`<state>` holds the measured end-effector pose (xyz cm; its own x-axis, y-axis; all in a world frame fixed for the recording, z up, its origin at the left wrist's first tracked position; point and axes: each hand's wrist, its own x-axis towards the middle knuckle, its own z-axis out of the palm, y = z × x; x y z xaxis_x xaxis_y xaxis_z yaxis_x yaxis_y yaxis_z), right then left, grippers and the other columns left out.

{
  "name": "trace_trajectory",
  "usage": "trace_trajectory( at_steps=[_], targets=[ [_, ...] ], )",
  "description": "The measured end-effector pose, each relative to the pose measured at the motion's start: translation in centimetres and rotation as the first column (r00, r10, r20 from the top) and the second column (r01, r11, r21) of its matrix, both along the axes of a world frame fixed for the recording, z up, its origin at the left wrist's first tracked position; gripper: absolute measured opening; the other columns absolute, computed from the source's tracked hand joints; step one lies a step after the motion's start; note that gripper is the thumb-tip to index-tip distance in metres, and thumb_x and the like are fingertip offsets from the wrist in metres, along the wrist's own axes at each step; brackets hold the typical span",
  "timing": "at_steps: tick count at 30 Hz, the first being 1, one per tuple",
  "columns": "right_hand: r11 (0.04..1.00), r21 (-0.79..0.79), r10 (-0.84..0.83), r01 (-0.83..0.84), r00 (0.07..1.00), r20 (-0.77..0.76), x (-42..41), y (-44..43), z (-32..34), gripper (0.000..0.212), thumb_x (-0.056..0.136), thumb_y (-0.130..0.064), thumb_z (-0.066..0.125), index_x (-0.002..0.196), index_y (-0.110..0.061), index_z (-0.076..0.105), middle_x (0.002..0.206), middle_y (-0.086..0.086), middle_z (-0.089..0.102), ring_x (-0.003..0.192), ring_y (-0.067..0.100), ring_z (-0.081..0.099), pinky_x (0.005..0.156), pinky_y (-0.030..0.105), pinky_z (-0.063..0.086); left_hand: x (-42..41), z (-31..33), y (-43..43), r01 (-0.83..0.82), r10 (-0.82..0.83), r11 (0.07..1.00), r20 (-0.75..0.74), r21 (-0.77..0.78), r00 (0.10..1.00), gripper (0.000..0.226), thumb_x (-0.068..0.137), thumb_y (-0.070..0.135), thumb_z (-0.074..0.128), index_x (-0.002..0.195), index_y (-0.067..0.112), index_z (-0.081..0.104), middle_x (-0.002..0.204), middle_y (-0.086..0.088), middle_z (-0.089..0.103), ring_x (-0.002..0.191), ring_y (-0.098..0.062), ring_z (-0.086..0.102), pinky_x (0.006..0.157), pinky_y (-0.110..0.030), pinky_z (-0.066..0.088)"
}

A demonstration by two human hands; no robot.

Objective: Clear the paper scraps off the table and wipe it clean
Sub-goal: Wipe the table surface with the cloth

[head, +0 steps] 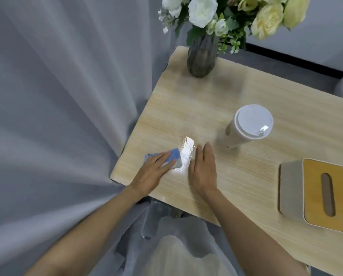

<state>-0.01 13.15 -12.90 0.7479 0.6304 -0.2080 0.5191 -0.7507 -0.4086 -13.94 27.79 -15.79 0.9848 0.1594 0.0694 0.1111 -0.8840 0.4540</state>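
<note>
Open tabletop [186,108] between vase [201,58] and cup [252,122] — tissue box [316,194] crowds the right edge.

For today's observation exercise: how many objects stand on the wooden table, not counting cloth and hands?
3: a vase at the far corner, a lidded cup mid-table, a tissue box on the right. Others may lie out of view.

Single head-worn view, steeply downward and close over the table's [246,176] near left corner, curtain-side
</note>
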Motion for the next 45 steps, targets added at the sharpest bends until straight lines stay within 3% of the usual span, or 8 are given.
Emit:
trace_trajectory(
  at_steps=[4, 12, 15, 20, 22, 26, 29, 45],
  targets=[
    [0.997, 0.002, -0.077, 0.077, 0.997, 0.031, 0.3, -0.5, -0.6, 0.051, 0.098, -0.015, 0.037, 0.144, 0.003, 0.027, 0.153, 0.023, 0.021, 0.143, 0.033, 0.017, 0.120, 0.039, 0.013, 4.6, 0.9, 4.5, 0.054, -0.051, 0.997, -0.038, 0.064, 0.998, 0.055, 0.089, 0.031, 0.024, 0.137, 0.018, 0.050, 0.150, -0.008, 0.037, 0.135, -0.023, 0.032, 0.109, -0.044, 0.034],
    [0.938, 0.099, -0.346, 0.332, 0.906, 0.243, 1.5, -3.7, 0.3, 0.030, 0.088, -0.031, 0.049, 0.102, -0.008, 0.062, 0.097, 0.010, 0.057, 0.091, 0.028, 0.049, 0.087, 0.040, 0.041, 14.0, 2.5, 4.1, -0.581, 0.589, 0.776, -0.047, -0.248, 0.807, 0.016, 0.089, 0.013, 0.054, 0.104, 0.015, 0.059, 0.103, -0.007, 0.053, 0.094, -0.029, 0.049, 0.076, -0.040, 0.045],
    [0.800, 0.176, -0.592, 0.573, 0.801, 0.084, 2.7, -3.8, 0.7, 0.058, 0.077, -0.039, 0.070, 0.121, -0.007, 0.051, 0.112, 0.011, 0.053, 0.108, 0.030, 0.046, 0.099, 0.041, 0.032, 12.6, 1.1, -1.4, -0.233, 0.238, 0.969, 0.064, -0.075, 0.969, 0.050, 0.069, -0.015, 0.058, 0.114, 0.006, 0.062, 0.107, -0.014, 0.060, 0.089, -0.027, 0.041, 0.059, -0.040, 0.052],
    [0.643, 0.351, -0.652, 0.680, 0.727, -0.215, 5.4, -2.1, 2.3, 0.094, 0.060, -0.035, 0.084, 0.136, -0.012, 0.033, 0.125, 0.001, 0.045, 0.123, 0.021, 0.035, 0.104, 0.031, 0.021, 10.2, 2.8, -2.7, 0.304, -0.304, 0.952, 0.012, 0.035, 0.953, 0.037, 0.090, 0.026, 0.039, 0.115, 0.010, 0.061, 0.111, -0.013, 0.057, 0.085, -0.011, 0.046, 0.076, -0.031, 0.049],
    [0.587, 0.396, -0.657, 0.706, 0.702, -0.275, 6.3, -1.4, 3.2, 0.078, 0.059, -0.032, 0.086, 0.121, -0.014, 0.042, 0.103, -0.009, 0.044, 0.108, 0.018, 0.041, 0.096, 0.026, 0.024, 10.4, 2.8, -0.8, 0.202, -0.203, 0.979, 0.065, 0.017, 0.977, 0.055, 0.086, 0.050, 0.032, 0.121, 0.016, 0.057, 0.122, -0.005, 0.049, 0.091, -0.005, 0.042, 0.085, -0.027, 0.039],
    [0.518, 0.424, -0.661, 0.743, 0.662, -0.354, 7.3, -0.8, 3.5, 0.069, 0.058, -0.034, 0.086, 0.110, -0.014, 0.045, 0.096, -0.008, 0.045, 0.102, 0.022, 0.048, 0.096, 0.035, 0.037, 11.2, 4.5, 1.3, -0.185, 0.206, 0.953, 0.065, -0.241, 0.976, 0.042, 0.089, -0.004, 0.047, 0.125, 0.012, 0.061, 0.099, -0.009, 0.050, 0.093, -0.024, 0.048, 0.078, -0.029, 0.039],
    [0.507, 0.428, -0.638, 0.748, 0.660, -0.397, 8.0, -1.1, 3.4, 0.068, 0.063, -0.033, 0.083, 0.115, -0.011, 0.044, 0.101, -0.003, 0.047, 0.106, 0.026, 0.048, 0.096, 0.042, 0.041, 12.1, 4.5, 0.7, -0.385, 0.413, 0.851, -0.001, -0.358, 0.911, 0.039, 0.093, -0.004, 0.047, 0.128, 0.011, 0.059, 0.096, -0.004, 0.048, 0.093, -0.019, 0.049, 0.081, -0.017, 0.034],
    [0.428, 0.471, -0.674, 0.771, 0.620, -0.402, 16.7, -7.6, 3.4, 0.072, 0.067, -0.028, 0.081, 0.124, -0.006, 0.045, 0.119, 0.010, 0.055, 0.112, 0.027, 0.049, 0.093, 0.041, 0.046, 22.5, 5.7, -8.9, -0.454, 0.435, 0.796, -0.143, -0.401, 0.889, 0.039, 0.095, 0.000, 0.045, 0.128, 0.015, 0.058, 0.102, -0.002, 0.043, 0.096, -0.013, 0.045, 0.084, -0.014, 0.031]
  ],
)
